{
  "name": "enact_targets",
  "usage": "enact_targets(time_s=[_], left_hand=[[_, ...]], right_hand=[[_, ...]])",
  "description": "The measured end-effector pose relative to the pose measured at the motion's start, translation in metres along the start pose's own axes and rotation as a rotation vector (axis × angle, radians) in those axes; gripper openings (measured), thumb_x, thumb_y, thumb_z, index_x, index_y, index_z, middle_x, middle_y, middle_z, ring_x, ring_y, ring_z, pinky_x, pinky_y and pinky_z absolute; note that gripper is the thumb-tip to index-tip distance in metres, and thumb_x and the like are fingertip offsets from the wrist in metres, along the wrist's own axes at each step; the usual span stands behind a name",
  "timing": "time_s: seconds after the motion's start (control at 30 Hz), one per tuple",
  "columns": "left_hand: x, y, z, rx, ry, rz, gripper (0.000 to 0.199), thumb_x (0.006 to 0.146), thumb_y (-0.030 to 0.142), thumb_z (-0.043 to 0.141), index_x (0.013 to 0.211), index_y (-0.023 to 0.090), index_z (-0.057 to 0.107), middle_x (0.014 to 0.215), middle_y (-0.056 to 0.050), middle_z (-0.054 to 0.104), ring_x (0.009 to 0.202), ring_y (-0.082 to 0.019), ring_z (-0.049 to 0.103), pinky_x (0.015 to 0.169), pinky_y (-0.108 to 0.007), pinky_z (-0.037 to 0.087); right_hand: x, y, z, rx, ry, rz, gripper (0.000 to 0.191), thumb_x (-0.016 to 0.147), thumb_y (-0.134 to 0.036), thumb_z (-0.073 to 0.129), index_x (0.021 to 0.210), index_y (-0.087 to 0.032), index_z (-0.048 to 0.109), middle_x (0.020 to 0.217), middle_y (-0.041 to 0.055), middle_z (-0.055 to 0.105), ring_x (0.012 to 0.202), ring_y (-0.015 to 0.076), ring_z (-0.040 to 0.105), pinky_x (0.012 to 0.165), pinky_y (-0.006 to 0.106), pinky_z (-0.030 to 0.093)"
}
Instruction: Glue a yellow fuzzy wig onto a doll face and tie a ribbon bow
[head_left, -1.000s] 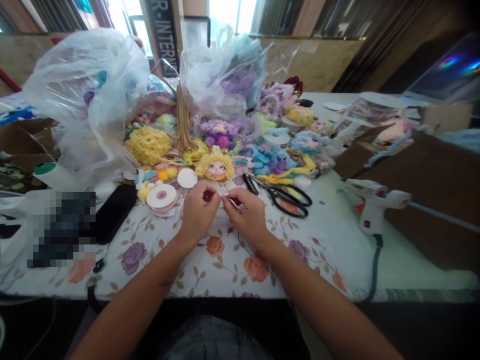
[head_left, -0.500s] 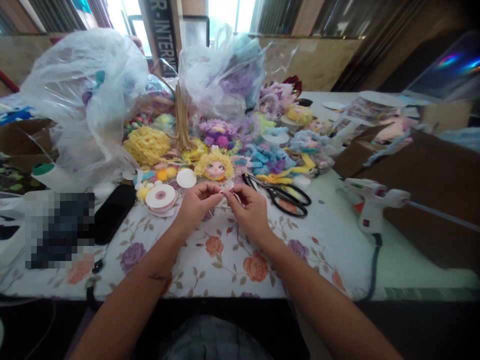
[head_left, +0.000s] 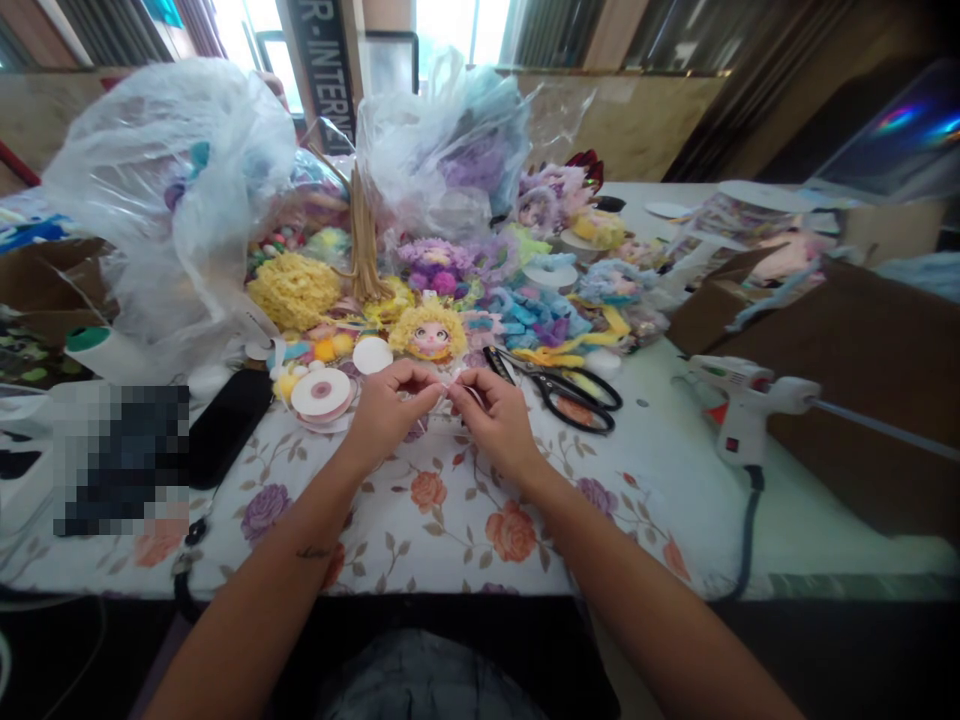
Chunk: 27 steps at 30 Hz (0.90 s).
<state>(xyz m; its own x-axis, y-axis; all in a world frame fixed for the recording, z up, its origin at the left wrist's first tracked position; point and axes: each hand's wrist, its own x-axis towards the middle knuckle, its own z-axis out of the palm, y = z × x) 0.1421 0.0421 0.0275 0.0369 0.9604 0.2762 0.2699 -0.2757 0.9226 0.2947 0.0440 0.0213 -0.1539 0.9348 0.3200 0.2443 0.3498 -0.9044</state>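
Note:
My left hand (head_left: 391, 405) and my right hand (head_left: 495, 415) meet fingertip to fingertip above the flowered cloth. Both are pinched closed on a thin pale ribbon (head_left: 445, 383), mostly covered by the fingers; a narrow end hangs below the left fingertips. Just beyond them lies a doll head (head_left: 430, 337) with curly yellow hair. A spool of pale ribbon (head_left: 322, 393) rests left of my left hand, with a white disc (head_left: 373, 355) behind it. To the right of my right hand lie black-handled scissors (head_left: 574, 392).
Plastic bags (head_left: 187, 190) and a heap of coloured yarn pieces (head_left: 540, 315) fill the back. A black phone (head_left: 229, 428) lies at left. On the right, a corded glue gun (head_left: 739, 405) stands before a brown cardboard box (head_left: 862, 400).
The fingertips have shifted slightly against each other, and less of the pale ribbon shows between them. Both hands stay in nearly the same place; the things around them have not moved.

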Motion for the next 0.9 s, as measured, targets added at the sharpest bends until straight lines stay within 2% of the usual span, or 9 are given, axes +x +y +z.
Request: enact_targets(time_s=[0.1,0.23,0.3,0.37,0.47,0.57,0.63,0.77,0.9], left_hand=[[0.0,0.0,0.002,0.286,0.063,0.224,0.009,0.077,0.02,0.059,0.069,0.017,0.062,0.07,0.0,0.057,0.069,-0.014,0.054,0.066,-0.027,0.041],[-0.003,-0.003,0.008,0.572,0.129,0.444,0.015,0.083,0.02,0.053,0.07,0.017,0.059,0.071,-0.003,0.055,0.074,-0.018,0.053,0.07,-0.031,0.041],[-0.005,-0.004,0.011,0.683,0.162,0.485,0.016,0.085,0.021,0.05,0.071,0.017,0.057,0.073,-0.005,0.056,0.076,-0.019,0.052,0.071,-0.033,0.04],[-0.006,-0.005,0.012,0.716,0.188,0.448,0.015,0.085,0.022,0.05,0.072,0.016,0.056,0.075,-0.005,0.055,0.076,-0.02,0.052,0.071,-0.034,0.04],[-0.004,-0.006,0.01,0.504,0.131,0.261,0.016,0.083,0.026,0.052,0.07,0.017,0.054,0.072,-0.002,0.054,0.071,-0.017,0.051,0.068,-0.031,0.04],[-0.001,-0.007,0.007,0.056,0.004,-0.033,0.02,0.083,0.034,0.054,0.071,0.018,0.055,0.065,0.002,0.051,0.061,-0.012,0.047,0.06,-0.025,0.039],[0.0,-0.007,0.006,-0.227,-0.031,-0.176,0.021,0.082,0.037,0.057,0.073,0.018,0.057,0.065,0.003,0.052,0.06,-0.01,0.047,0.06,-0.023,0.039],[0.002,-0.007,0.008,-0.549,-0.032,-0.286,0.02,0.075,0.035,0.066,0.072,0.016,0.061,0.068,0.002,0.054,0.065,-0.008,0.05,0.066,-0.02,0.042],[0.002,-0.004,0.009,-0.633,0.01,-0.309,0.029,0.075,0.045,0.065,0.073,0.016,0.061,0.068,0.001,0.055,0.063,-0.009,0.051,0.062,-0.02,0.044]], right_hand=[[0.001,0.002,0.0,0.048,-0.043,0.05,0.018,0.083,-0.032,0.055,0.071,-0.018,0.053,0.06,-0.0021,0.053,0.055,0.0106,0.046,0.053,0.023,0.036],[0.004,0.004,-0.002,0.209,-0.139,0.188,0.021,0.08,-0.035,0.058,0.068,-0.019,0.051,0.057,-0.0029,0.053,0.049,0.0088,0.042,0.046,0.021,0.032],[0.005,0.003,-0.003,0.315,-0.184,0.261,0.022,0.079,-0.036,0.059,0.068,-0.019,0.05,0.055,-0.0032,0.053,0.046,0.0082,0.041,0.043,0.02,0.029],[0.005,0.003,-0.003,0.384,-0.192,0.291,0.022,0.078,-0.035,0.06,0.067,-0.019,0.05,0.054,-0.0036,0.053,0.046,0.0078,0.042,0.042,0.019,0.028],[0.005,0.002,-0.002,0.405,-0.133,0.283,0.022,0.076,-0.036,0.063,0.069,-0.019,0.053,0.055,-0.0035,0.054,0.047,0.0076,0.044,0.044,0.019,0.031],[0.005,0.004,-0.002,0.375,-0.087,0.264,0.022,0.076,-0.038,0.064,0.07,-0.018,0.057,0.055,-0.003,0.055,0.046,0.0076,0.044,0.043,0.019,0.031],[0.005,0.004,-0.002,0.368,-0.079,0.254,0.022,0.077,-0.038,0.064,0.07,-0.018,0.059,0.055,-0.0027,0.056,0.045,0.0077,0.044,0.043,0.02,0.032],[0.006,0.002,-0.004,0.366,-0.072,0.249,0.02,0.078,-0.037,0.063,0.072,-0.017,0.064,0.056,-0.0014,0.058,0.049,0.0087,0.048,0.046,0.021,0.036],[0.006,-0.001,-0.004,0.349,-0.053,0.241,0.022,0.077,-0.037,0.062,0.073,-0.017,0.066,0.057,-0.0007,0.059,0.048,0.0086,0.047,0.046,0.021,0.036]])
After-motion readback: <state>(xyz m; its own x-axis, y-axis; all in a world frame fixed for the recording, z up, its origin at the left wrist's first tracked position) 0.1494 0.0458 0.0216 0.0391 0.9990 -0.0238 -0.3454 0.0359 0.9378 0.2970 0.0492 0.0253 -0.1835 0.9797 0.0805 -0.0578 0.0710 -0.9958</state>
